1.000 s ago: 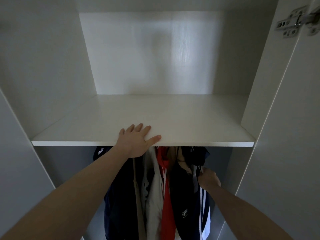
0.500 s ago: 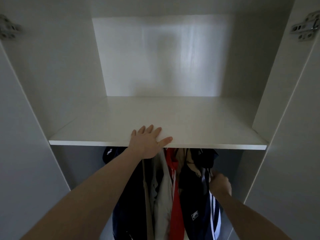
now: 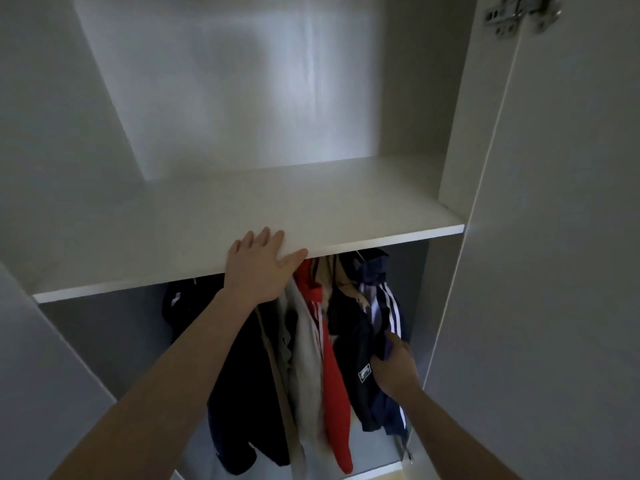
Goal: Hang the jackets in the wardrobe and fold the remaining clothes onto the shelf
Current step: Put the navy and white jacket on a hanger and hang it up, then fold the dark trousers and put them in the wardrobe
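Observation:
Several jackets hang below the white shelf [image 3: 346, 206] inside the wardrobe: a dark navy one [image 3: 242, 393] at the left, a pale grey one [image 3: 306, 358], a red one [image 3: 334, 382], and a navy jacket with white stripes [image 3: 377, 306] at the right. My left hand [image 3: 258, 268] rests flat on the shelf's front edge, fingers straight. My right hand [image 3: 396, 367] grips the fabric of the striped navy jacket low on its right side. The hanging rail is hidden behind the shelf.
The wardrobe's right side panel [image 3: 460, 133] and open right door [image 3: 561, 271] with a metal hinge [image 3: 519, 13] stand close by. The left door [image 3: 34, 393] is open at the lower left. The wardrobe floor edge [image 3: 374, 474] shows at the bottom.
My right hand has dropped lower along the striped navy jacket. The view has tilted and shifted left. My left hand stays on the shelf edge.

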A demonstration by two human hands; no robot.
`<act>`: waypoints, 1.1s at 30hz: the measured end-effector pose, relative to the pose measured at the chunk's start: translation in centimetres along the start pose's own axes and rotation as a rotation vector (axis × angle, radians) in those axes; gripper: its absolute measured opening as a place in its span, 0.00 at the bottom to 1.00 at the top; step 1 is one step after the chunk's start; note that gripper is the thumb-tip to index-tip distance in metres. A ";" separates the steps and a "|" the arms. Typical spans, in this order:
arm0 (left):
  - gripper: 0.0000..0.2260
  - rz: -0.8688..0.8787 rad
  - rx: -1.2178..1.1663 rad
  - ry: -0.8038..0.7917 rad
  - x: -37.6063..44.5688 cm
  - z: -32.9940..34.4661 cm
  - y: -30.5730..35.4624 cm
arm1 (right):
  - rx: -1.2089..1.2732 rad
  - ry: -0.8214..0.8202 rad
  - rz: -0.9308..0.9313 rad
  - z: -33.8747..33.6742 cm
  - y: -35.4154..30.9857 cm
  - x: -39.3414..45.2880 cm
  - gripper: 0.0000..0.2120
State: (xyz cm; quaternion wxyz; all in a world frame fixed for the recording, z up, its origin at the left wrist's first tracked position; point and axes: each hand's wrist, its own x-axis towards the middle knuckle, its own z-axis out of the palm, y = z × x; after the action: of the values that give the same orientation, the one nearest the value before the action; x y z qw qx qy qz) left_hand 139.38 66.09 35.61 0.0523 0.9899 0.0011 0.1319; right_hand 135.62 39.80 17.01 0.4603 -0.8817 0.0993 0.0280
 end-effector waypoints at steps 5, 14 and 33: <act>0.39 0.155 -0.099 0.191 -3.6 2.3 1.1 | 0.028 0.108 -0.011 -0.6 0.0 -6.1 0.28; 0.24 0.542 -0.510 -0.352 -18.6 13.3 4.7 | 0.056 0.269 0.060 -1.9 2.8 -19.6 0.23; 0.22 1.288 -0.586 -0.716 -52.0 6.9 29.3 | 0.097 0.810 0.566 -13.7 19.7 -67.5 0.23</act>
State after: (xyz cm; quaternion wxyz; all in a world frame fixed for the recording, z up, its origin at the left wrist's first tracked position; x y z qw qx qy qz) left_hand 90.65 35.42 18.42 0.2214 0.7239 -0.6236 -0.1954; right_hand 64.99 27.73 18.46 0.3997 -0.7377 0.5069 -0.1977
